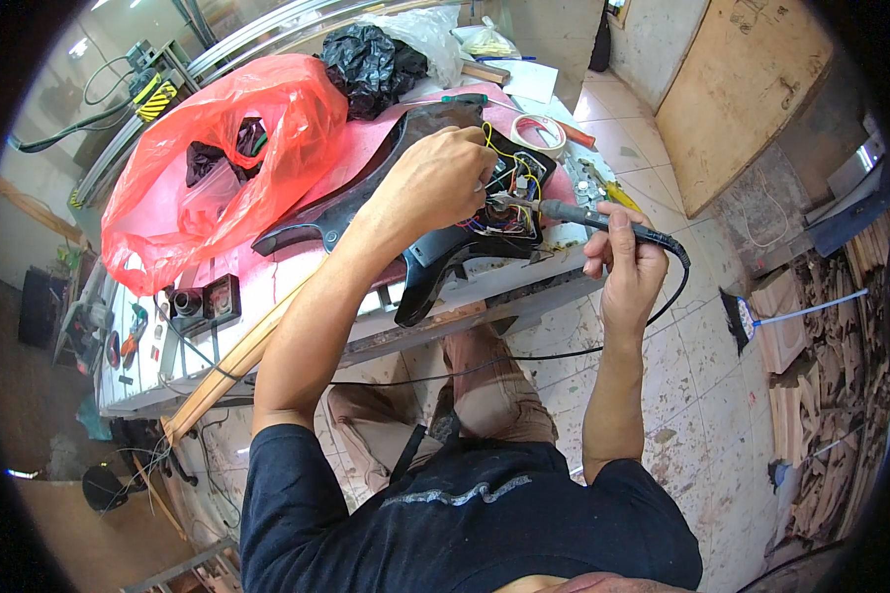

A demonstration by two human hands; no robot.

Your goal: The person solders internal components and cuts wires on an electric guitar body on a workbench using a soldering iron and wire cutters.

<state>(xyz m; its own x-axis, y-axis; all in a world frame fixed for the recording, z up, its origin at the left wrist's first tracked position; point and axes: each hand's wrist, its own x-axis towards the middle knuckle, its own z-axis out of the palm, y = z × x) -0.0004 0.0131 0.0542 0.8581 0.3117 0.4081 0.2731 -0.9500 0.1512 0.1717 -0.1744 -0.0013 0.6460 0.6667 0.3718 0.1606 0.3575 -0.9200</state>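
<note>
A black, curvy-edged electric guitar body (pixel 425 255) lies on a pink sheet (pixel 371 138) on the workbench. Coloured wires and electronic parts fill its open cavity (pixel 509 178). My right hand (pixel 628 262) grips a soldering iron (pixel 572 211) with a black cord, its tip among the wires. Above the body, at the cavity's left side, my left hand (pixel 440 178) is closed with its fingers pinched together. Whatever those fingers hold is hidden from view.
A red plastic bag (pixel 307 109) and a black plastic bag (pixel 371 57) lie beside the guitar body. A tape roll (pixel 538 136) sits past the cavity. Wooden strips (pixel 237 361) slant off the bench's near edge. The iron's cord (pixel 485 372) crosses in front of my legs.
</note>
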